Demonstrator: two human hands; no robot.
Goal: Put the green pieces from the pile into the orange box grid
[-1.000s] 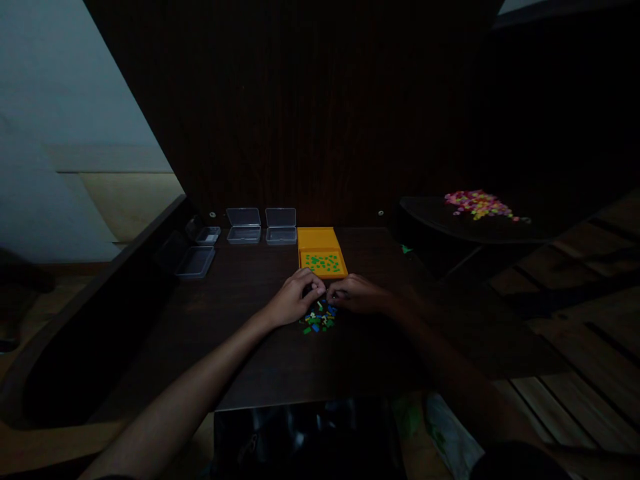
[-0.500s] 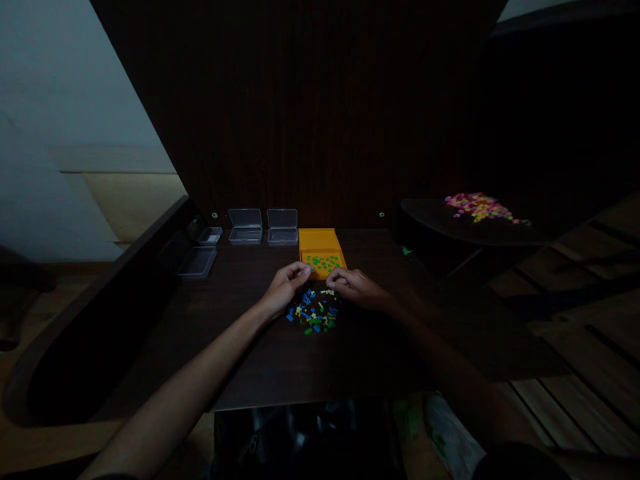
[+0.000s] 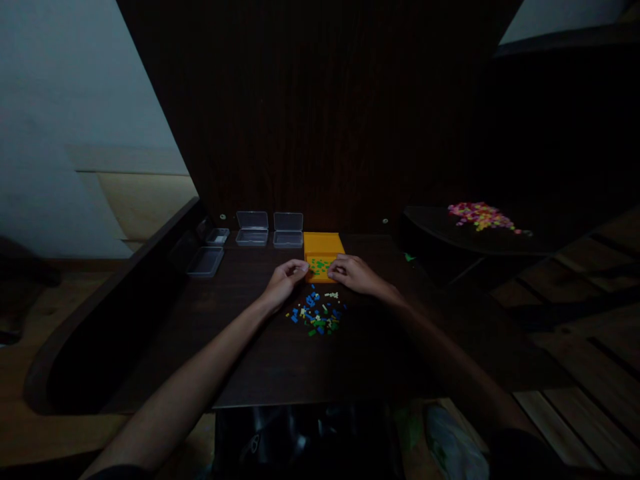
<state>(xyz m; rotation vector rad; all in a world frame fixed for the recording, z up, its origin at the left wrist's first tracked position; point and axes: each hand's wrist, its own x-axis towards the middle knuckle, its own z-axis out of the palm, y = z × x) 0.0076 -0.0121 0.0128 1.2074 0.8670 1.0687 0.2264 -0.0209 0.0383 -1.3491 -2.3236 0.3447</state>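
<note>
A yellow box (image 3: 323, 243) with its lid raised stands in the middle of the dark desk, and small green pieces (image 3: 320, 265) lie scattered inside it. My left hand (image 3: 284, 281) is at the box's front left corner, thumb and fingers pinched together. Whatever those fingertips may hold is too small to make out. Over the right part of the box is my right hand (image 3: 354, 273), its fingers curled and closed, their tips partly hidden. Just in front of the box spreads a loose pile of small building bricks (image 3: 320, 317) in blue, green, pale yellow and white.
Two open clear plastic cases (image 3: 252, 237) stand left of the yellow box, with more clear cases (image 3: 206, 262) farther left. On a side shelf (image 3: 425, 219) at the right lies a heap of pink and yellow pieces (image 3: 483, 217). A raised side panel (image 3: 115, 300) bounds the desk's left.
My right hand has moved up and forward from the box's front edge to over its right part. My left hand stays pinched near the front left corner. The view has shifted slightly.
</note>
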